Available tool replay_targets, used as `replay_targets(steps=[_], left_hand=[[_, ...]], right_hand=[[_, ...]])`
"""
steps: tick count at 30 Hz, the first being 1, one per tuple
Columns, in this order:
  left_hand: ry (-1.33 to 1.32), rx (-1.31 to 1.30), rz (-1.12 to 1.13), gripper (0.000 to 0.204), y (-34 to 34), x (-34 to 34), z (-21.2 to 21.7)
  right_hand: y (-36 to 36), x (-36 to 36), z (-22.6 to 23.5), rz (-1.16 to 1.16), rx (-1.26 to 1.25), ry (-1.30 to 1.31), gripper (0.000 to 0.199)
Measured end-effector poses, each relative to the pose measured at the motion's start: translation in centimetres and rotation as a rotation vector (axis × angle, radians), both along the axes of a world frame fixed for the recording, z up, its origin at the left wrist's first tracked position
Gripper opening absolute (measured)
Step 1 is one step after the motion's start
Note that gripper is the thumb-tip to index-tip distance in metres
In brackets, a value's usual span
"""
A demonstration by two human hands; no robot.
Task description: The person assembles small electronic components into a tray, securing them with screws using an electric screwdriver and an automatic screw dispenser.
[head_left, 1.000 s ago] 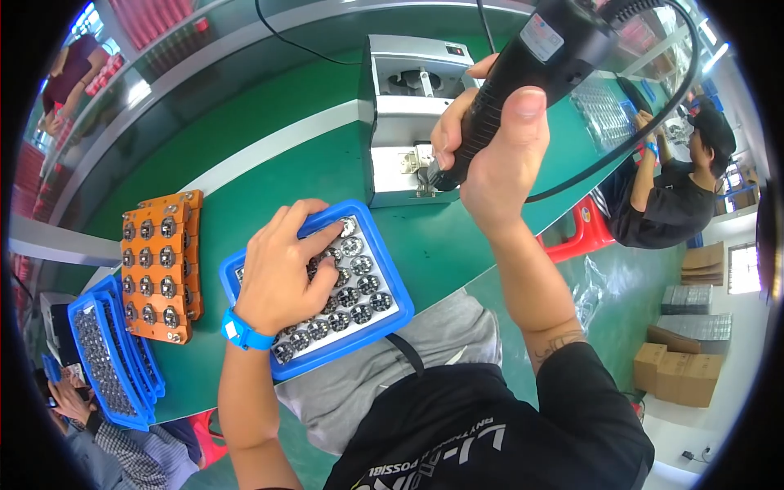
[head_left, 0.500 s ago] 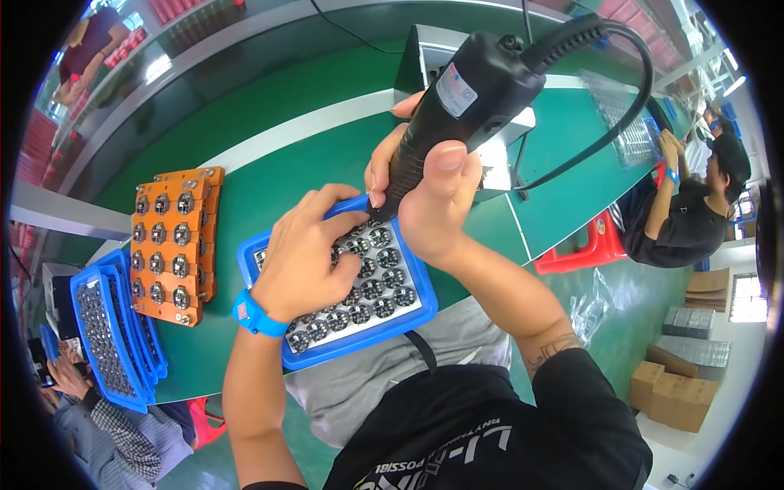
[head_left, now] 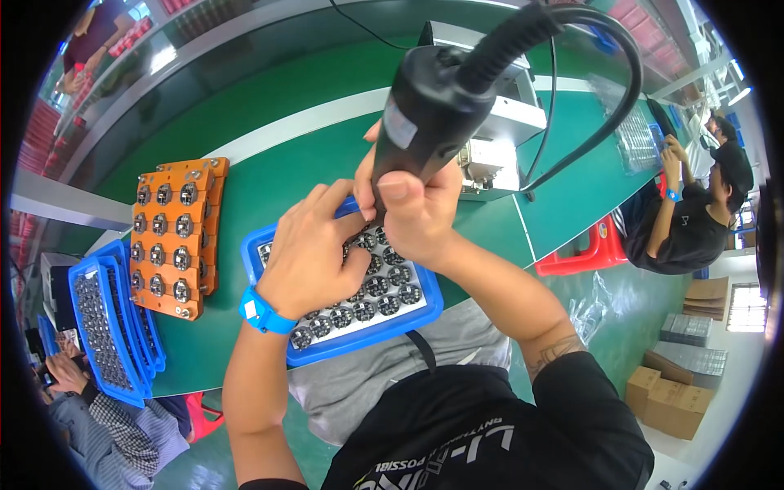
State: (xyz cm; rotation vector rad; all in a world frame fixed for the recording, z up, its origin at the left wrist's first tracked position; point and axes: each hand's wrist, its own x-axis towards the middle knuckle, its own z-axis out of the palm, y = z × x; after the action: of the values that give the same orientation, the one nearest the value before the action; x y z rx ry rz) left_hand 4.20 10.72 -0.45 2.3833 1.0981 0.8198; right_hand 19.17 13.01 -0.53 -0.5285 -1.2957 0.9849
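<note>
Right hand (head_left: 416, 208) clamped around a black corded electric screwdriver (head_left: 433, 114), above a blue tray (head_left: 430, 304) of round circuit boards (head_left: 388, 305).
The left hand (head_left: 314, 253) lies over the tray's left part, thumb and forefinger apart, covering several boards; whether its fingertips press one cannot be told, and the right hand mostly hides the screwdriver's tip. The tray sits at the near edge of the green tabletop (head_left: 269, 188). To its left stand orange fixture plates (head_left: 169, 238) carrying similar boards, with stacked blue trays (head_left: 147, 343) beyond. The screwdriver and right hand block part of a box-shaped bench machine (head_left: 514, 114) behind them; the power cable (head_left: 625, 106) loops to the right, towards clear plastic trays (head_left: 629, 135). A red stool (head_left: 584, 249) and a seated co-worker (head_left: 686, 220) are farther right.
</note>
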Motion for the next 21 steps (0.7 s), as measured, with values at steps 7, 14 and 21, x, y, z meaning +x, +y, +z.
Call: replay_targets(steps=[7, 14, 21], left_hand=[[0.034, 0.014, -0.006, 0.027, -0.4, 0.3, -0.4], [-0.077, -0.068, -0.026, 0.041, 0.1, -0.3, 0.1], [-0.031, -0.137, 0.078, 0.033, 0.4, -1.4, 2.2]], right_hand=[[0.2, -0.3, -0.5, 0.0, -0.022, 0.015, 0.05], [-1.0, 2.8, 4.3, -0.122, 0.006, 0.0, 0.083], [-2.2, 11.3, 10.2, 0.005, 0.16, 0.201, 0.067]])
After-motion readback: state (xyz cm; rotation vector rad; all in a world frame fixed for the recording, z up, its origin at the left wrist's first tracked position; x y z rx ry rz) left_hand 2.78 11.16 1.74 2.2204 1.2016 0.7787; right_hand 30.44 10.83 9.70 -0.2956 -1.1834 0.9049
